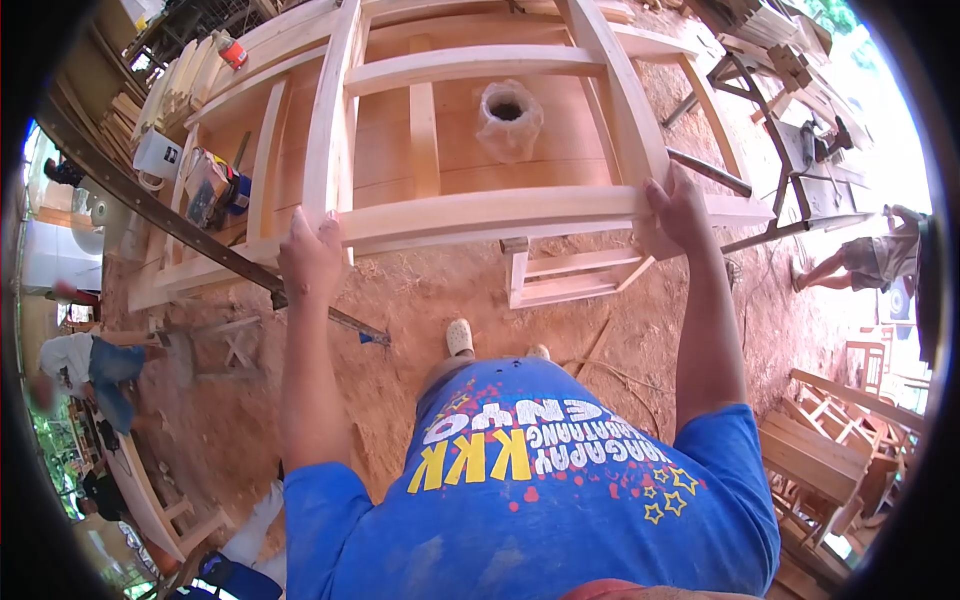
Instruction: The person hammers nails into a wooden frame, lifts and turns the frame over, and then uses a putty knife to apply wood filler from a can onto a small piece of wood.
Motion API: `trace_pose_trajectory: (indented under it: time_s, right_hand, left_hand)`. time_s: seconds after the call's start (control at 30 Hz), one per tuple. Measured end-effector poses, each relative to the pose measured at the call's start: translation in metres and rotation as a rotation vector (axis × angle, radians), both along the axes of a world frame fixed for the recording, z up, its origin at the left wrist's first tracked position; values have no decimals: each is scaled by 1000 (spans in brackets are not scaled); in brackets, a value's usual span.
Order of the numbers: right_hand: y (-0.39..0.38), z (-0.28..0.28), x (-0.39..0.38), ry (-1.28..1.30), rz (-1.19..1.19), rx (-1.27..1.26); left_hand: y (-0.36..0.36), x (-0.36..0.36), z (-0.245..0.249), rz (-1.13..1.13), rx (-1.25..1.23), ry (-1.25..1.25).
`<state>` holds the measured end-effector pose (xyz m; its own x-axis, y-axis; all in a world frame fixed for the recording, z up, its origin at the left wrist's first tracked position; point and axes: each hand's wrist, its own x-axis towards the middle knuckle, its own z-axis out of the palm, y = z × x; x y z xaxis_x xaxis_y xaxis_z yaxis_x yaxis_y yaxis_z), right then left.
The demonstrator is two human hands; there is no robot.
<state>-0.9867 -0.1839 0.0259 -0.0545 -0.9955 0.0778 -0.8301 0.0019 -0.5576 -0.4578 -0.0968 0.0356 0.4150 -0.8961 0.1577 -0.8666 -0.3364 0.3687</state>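
Observation:
A pale wooden frame [490, 213] of long rails and crosspieces lies in front of me at the top of the view. My left hand [310, 258] is closed around its near left corner, where an upright piece meets the front rail. On the near right corner, my right hand [680, 212] grips the frame, with the thumb side upward. Beneath the crosspieces shows a reddish-brown board [385, 135]. A clear plastic bag [510, 135] with a dark round opening sits on that board. The undersides of both hands are hidden.
A metal bar [165, 195] slants past my left hand. A small wooden stool frame [565, 290] stands on the dirt floor below. At left are a white bucket [157, 155] and a red-labelled bottle [231, 51]. Other people [880, 250] are at both sides. Stacked wooden furniture [820, 450] is at right.

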Motion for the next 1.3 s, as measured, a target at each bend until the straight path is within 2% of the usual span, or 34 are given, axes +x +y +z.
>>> trace_pose_trajectory:
  time_s: [0.1, 0.2, 0.3, 0.4, 0.53, 0.6, 0.63, 0.77, 0.87, 0.93, 0.97, 1.07, 1.13, 1.2, 1.27, 1.3]
  right_hand:
    - [-9, -11, -9, -4, 56, -37]
    - [3, 4, -2, -12, 61, -21]
    - [19, 6, -3, -59, 59, 16]
    - [37, 1, -5, 29, 28, -84]
    - [45, 18, -1, -116, -15, 128]
    - [55, 16, -4, -34, 7, 14]
    - [57, 15, -5, -49, 15, 8]
    - [57, 20, -3, -32, -13, 106]
    - [57, 20, 0, -4, -24, 132]
    - [57, 29, 6, 68, -51, 173]
    - [56, 32, 10, 68, -77, 167]
    - [53, 37, 27, 101, -183, 187]
    - [50, 46, 37, 197, -255, 244]
    - [50, 42, 32, 251, -236, 263]
    - [49, 40, 31, 227, -234, 253]
    - [47, 41, 31, 219, -243, 273]
  left_hand:
    - [-2, 0, -5, 34, 4, -41]
    - [1, -3, 1, 38, 33, -31]
    - [14, 8, -5, -4, 60, 70]
    - [36, 10, -22, -10, -74, -5]
    - [46, -1, -2, 21, 69, 24]
    - [54, 3, -9, 58, 68, -39]
    - [57, 1, -5, 80, 70, 27]
    - [43, -3, 30, 73, 213, 138]
    - [-36, -1, 49, -82, -190, -224]
    - [-126, -30, 83, -252, -290, 37]
    - [-178, -43, 88, -339, -306, 75]
    - [-358, -88, 81, -569, -328, 213]
    - [-475, -128, 67, -639, -342, 161]
    - [-589, -156, 40, -605, -220, 40]
    - [-670, -184, 20, -503, -58, -81]
    - [-706, -196, 10, -522, -6, -100]
